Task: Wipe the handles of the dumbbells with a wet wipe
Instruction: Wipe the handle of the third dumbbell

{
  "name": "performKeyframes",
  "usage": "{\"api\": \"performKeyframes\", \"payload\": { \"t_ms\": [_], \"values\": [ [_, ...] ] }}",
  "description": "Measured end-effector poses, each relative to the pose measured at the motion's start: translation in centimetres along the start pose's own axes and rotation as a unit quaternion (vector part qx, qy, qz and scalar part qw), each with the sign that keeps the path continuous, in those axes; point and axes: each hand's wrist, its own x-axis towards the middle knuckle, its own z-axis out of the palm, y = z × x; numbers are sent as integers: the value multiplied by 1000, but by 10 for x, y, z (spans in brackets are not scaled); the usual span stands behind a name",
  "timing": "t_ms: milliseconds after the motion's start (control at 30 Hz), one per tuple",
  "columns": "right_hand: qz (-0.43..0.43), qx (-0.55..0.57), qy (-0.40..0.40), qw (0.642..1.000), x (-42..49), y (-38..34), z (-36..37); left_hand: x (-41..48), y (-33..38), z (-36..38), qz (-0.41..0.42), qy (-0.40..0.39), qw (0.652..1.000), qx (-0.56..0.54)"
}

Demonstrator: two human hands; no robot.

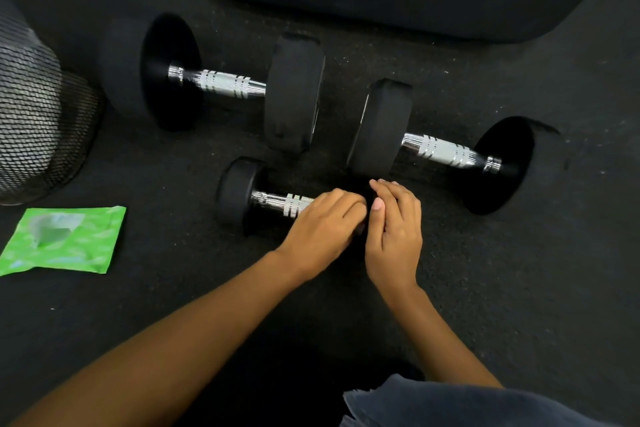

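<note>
Three black rubber-ended dumbbells with knurled chrome handles lie on the dark speckled rubber floor (519, 270). The smallest dumbbell (242, 196), nearest the person, lies with its long axis running left to right. Both hands are on its right half. The left hand (320, 225) is curled over the chrome handle (280, 203), covering its right part, with the bare stretch of handle running out to that hand's left. The right hand (394, 229) rests loosely bent over the hidden right end, fingers touching the left hand's. No wipe shows in either hand, so I cannot tell whether one is held beneath the palms.

The green plastic wet-wipe packet (65, 239) lies flat by the floor's left edge, nearer the left hand. The two larger dumbbells (221, 81) (443, 151) lie farther back, handles bare, axes roughly parallel to the small one's.
</note>
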Motion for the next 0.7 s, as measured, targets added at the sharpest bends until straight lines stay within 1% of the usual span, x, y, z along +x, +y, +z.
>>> {"api": "performKeyframes", "payload": {
  "t_ms": [200, 367, 433, 633, 700],
  "values": [
    [-10, -4, -9, 1000, 1, 0, -2, -8, -18, -7, 37, 2, 999, 18],
    [-4, 1, 1, 1000, 1, 0, 0, 2, -2, 1, -3, 10, 999, 45],
    [-6, 0, 0, 1000, 1, 1, 0, 5, 2, 4, -6, 7, 998, 59],
    [-15, -2, -1, 1000, 1, 1, -1, -7, -23, -13, 60, -2, 997, 52],
    [-11, -1, 3, 1000, 1, 1, 0, -9, -26, -15, 60, -7, 997, 53]
  ]
}}
